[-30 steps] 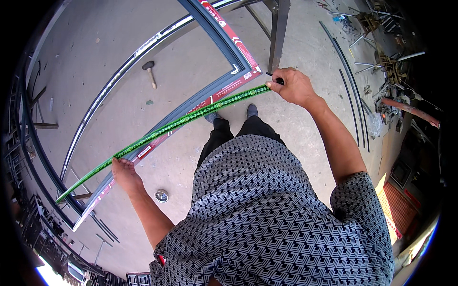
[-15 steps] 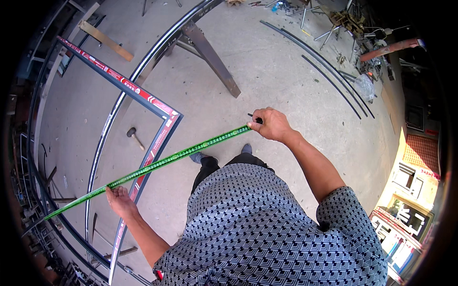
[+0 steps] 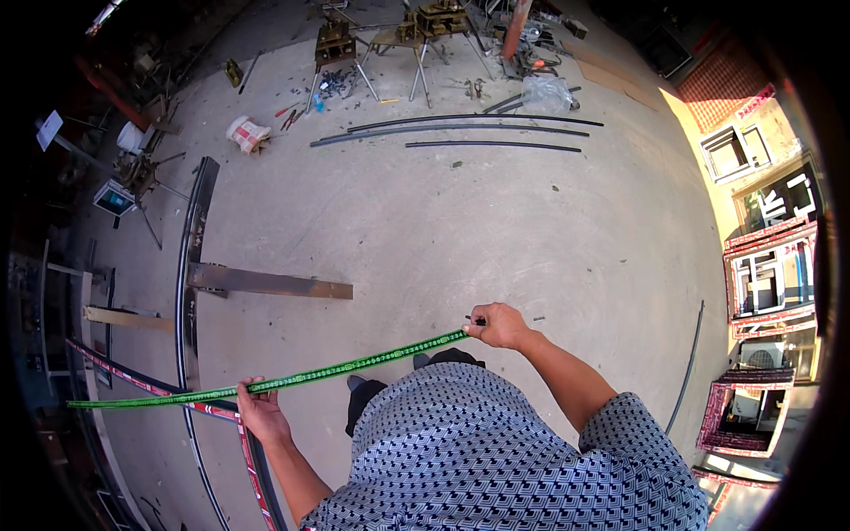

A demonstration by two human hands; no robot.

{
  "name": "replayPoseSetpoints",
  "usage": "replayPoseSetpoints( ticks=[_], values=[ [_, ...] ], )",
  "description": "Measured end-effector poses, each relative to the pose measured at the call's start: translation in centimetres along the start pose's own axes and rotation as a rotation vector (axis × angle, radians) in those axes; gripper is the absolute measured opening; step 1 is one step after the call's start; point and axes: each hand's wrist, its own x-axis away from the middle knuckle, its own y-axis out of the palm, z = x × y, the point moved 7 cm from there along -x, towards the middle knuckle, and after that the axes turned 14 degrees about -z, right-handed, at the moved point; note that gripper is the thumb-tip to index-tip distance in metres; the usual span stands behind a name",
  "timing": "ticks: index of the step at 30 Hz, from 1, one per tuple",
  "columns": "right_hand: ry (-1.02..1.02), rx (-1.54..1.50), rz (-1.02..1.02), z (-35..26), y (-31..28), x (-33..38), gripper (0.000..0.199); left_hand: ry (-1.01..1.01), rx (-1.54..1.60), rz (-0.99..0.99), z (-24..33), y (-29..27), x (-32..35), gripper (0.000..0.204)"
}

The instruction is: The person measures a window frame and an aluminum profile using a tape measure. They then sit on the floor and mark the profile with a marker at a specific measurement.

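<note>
A long green tape measure blade (image 3: 354, 364) stretches slantwise in front of me, its far end off to the left. My right hand (image 3: 498, 326) is closed on the blade's right end, and a small dark piece pokes out by the fingers. Whether a case sits in that hand is hidden. My left hand (image 3: 263, 414) pinches the blade farther along, thumb and fingertips on its edge. Below the blade at the left, next to my left hand, lies a corner of a dark frame (image 3: 257, 462) covered with red-and-white film.
A long dark rail (image 3: 186, 257) runs beside a steel leg (image 3: 274, 281) at left. Dark strips (image 3: 469, 131) lie on the floor ahead. Machines on legs (image 3: 336, 46), a sack (image 3: 248, 133) and a clear plastic bag (image 3: 547, 92) stand beyond. Window frames (image 3: 768, 283) line the right.
My view has swung to the left part of the room's far side, so the frame now sits lower. Both hands appear lower, still holding the tape, which lies flatter across the view.
</note>
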Motion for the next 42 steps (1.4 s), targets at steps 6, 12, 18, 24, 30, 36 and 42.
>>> replayPoseSetpoints(
  ticks=[6, 12, 18, 24, 30, 36, 42],
  values=[
    [0.263, -0.273, 0.103, 5.2, 4.5, 5.7, 0.039, -0.266, -0.118, -0.31, -3.2, 10.1, -7.5, 0.022],
    [0.488, -0.593, 0.177, 5.5, 10.5, 11.7, 0.038, -0.465, -0.205, -0.499, -6.2, 18.9, -12.2, 0.021],
    [0.643, -0.709, 0.32, 4.1, 12.8, 15.8, 0.038, -0.676, -0.306, -0.665, -11.6, 27.9, -15.4, 0.02],
    [0.825, -0.819, 0.484, 2.5, 10.1, 19.5, 0.036, -0.852, -0.423, -0.932, -15.4, 40.6, -16.5, 0.019],
    [0.971, -0.989, 0.525, 2.0, 11.0, 21.4, 0.037, -0.945, -0.47, -1.097, -19.8, 50.2, -14.5, 0.017],
    [0.936, -0.997, 0.581, 9.6, 11.1, 17.4, 0.038, -0.906, -0.519, -1.119, -26.6, 57.1, -13.1, 0.018],
    [0.86, -0.894, 0.61, 20.9, 1.3, 16.9, 0.035, -0.832, -0.483, -1.018, -29.3, 63.8, -12.6, 0.017]
  ],
)
